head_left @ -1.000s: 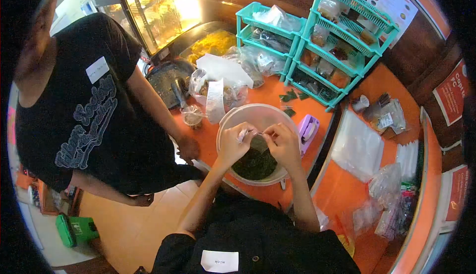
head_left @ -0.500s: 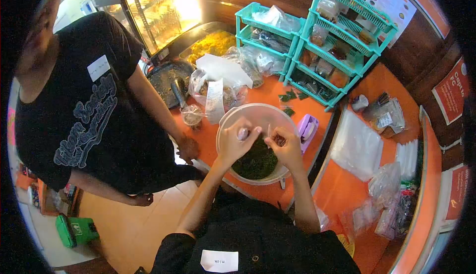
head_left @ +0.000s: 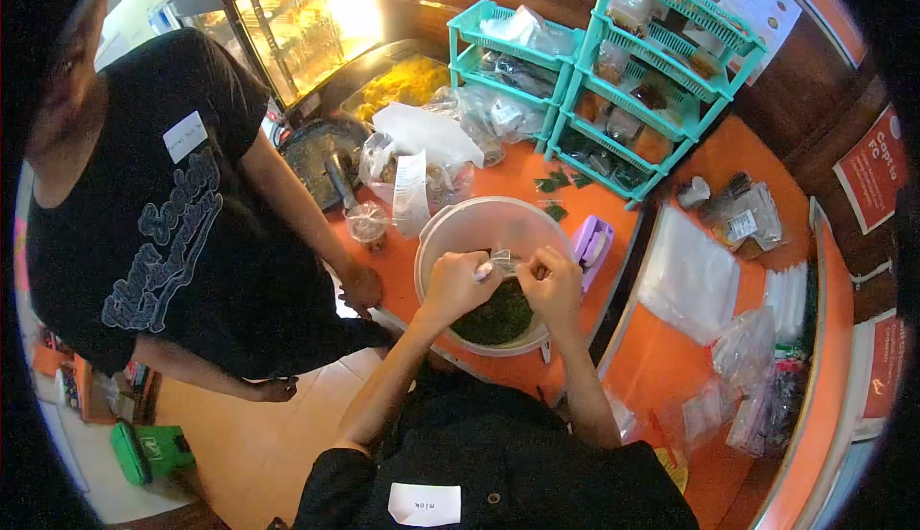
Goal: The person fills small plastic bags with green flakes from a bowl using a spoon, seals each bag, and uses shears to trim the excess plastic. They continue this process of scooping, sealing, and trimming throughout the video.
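Over a round translucent tub, both my hands are raised with their fingers pinched. My left hand and my right hand grip a small clear plastic bag stretched between them. Dark green chopped stuff covers the bottom of the tub, below my hands. A purple stapler lies on the orange table just right of the tub. Small green packets are on the table behind it.
A co-worker in a black T-shirt stands at the left, one hand at the table's edge. Teal racks rise behind. Plastic bags lie at the right. A ladle, a filled plastic bag and papers are left of the tub.
My hands have come closer together, and the clear bag now shows stretched between their fingers. The view has shifted slightly.
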